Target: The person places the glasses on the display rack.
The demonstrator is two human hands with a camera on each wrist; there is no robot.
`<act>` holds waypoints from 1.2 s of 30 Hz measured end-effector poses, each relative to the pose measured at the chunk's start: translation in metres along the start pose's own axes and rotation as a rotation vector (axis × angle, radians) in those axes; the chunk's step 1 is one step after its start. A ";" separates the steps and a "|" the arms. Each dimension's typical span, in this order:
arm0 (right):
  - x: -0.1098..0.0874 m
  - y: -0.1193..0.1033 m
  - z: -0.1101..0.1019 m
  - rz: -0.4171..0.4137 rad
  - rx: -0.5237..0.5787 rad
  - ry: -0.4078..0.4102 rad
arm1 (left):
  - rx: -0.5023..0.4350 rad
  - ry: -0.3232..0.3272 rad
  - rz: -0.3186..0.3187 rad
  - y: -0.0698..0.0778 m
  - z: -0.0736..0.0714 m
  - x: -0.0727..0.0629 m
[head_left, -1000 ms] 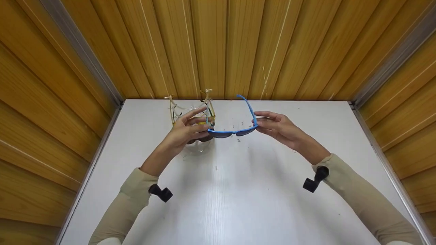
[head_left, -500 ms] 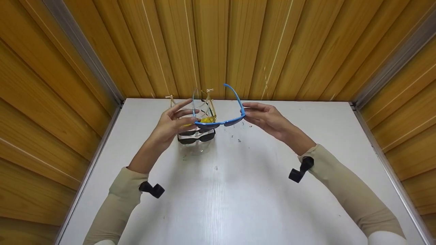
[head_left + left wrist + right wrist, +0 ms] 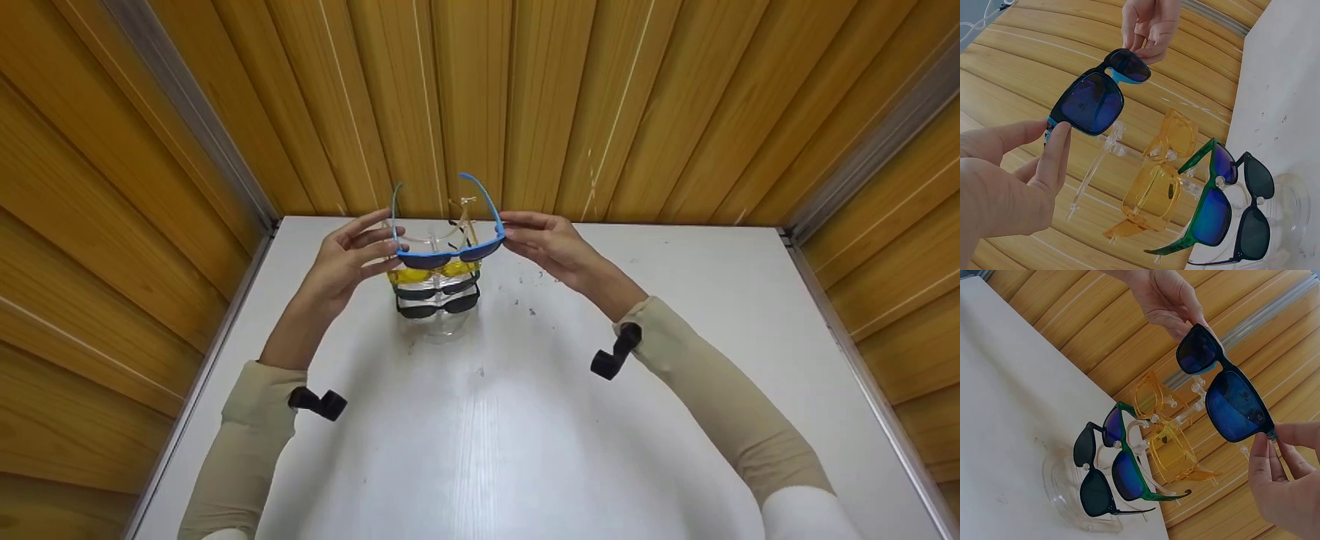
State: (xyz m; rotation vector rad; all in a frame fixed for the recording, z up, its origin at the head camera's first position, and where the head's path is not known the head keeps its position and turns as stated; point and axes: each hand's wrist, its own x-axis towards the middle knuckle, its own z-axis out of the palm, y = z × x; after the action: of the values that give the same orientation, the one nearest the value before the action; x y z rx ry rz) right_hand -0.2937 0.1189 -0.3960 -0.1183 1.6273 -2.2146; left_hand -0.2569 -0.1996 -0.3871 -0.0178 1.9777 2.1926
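Note:
My left hand [image 3: 341,259] and right hand [image 3: 559,251] each pinch one hinge corner of a pair of sunglasses [image 3: 1092,104], dark in front with blue inside and blue-tinted lenses. Its temples are unfolded and point toward the back wall. The sunglasses hang close over a clear plastic display stand [image 3: 1053,478], whose uppermost peg arm [image 3: 1114,136] shows just below them in the left wrist view. Lower on the stand sit yellow transparent glasses [image 3: 1148,197], then green-framed sunglasses [image 3: 1212,222], then black sunglasses [image 3: 1254,233] at the bottom.
The stand is on a white table [image 3: 480,435] near its back edge. Wood-patterned panels [image 3: 465,97] rise behind and at both sides, with metal corner strips [image 3: 187,97]. Small specks lie on the tabletop right of the stand. White cables [image 3: 982,22] show in the left wrist view.
Both hands have carried the sunglasses leftward and toward the back, from the right of the stand to over it. The lower glasses, formerly partly covered by my left hand, now show.

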 end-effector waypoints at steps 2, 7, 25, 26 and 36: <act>0.005 0.001 0.003 0.008 -0.003 0.010 | -0.002 0.004 -0.001 0.000 -0.004 0.003; 0.017 0.006 0.013 0.023 0.012 0.030 | -0.020 0.017 -0.001 0.000 -0.015 0.008; 0.036 0.025 0.022 0.051 0.035 0.081 | -0.088 0.086 -0.035 -0.019 -0.028 0.019; 0.037 0.026 0.022 0.053 0.034 0.083 | -0.089 0.088 -0.038 -0.019 -0.027 0.020; 0.038 0.028 0.020 0.068 0.043 0.102 | -0.073 0.105 -0.056 -0.020 -0.024 0.021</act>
State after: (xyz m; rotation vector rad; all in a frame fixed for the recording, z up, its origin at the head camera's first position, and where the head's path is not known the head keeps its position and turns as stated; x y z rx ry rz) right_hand -0.3159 0.0803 -0.4217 0.0619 1.6105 -2.2354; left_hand -0.2770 -0.2190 -0.4122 -0.1996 1.9236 2.2699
